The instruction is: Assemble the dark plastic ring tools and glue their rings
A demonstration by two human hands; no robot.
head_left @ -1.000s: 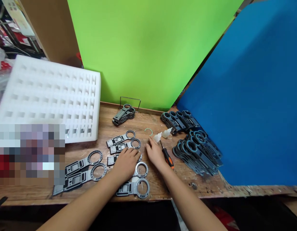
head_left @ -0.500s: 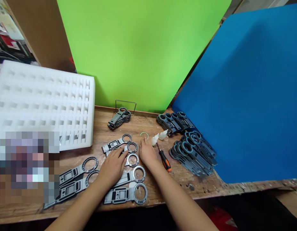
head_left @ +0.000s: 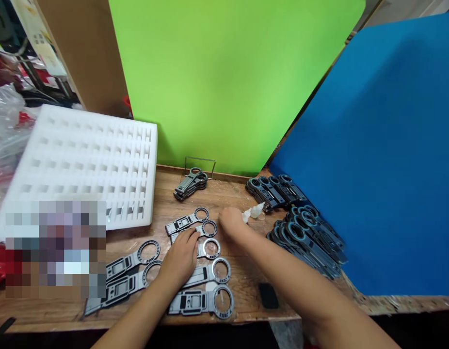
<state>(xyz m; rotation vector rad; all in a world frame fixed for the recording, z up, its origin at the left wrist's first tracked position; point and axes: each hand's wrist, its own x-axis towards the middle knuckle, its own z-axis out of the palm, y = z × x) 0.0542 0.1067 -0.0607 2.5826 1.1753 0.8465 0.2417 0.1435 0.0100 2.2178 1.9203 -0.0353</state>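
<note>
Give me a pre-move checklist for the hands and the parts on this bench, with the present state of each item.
1. Left hand flat on the grey ring-ended parts: ok.
2. Right hand clear of the small white bottles: not ok, it is right beside them.
3. Right hand holding anything: cannot tell, it is blurred.
4. Front part fully on the wooden bench: ok, though it lies close to the edge.
5. Stack of blue-ringed parts on the right out of the forearm's way: ok.
</note>
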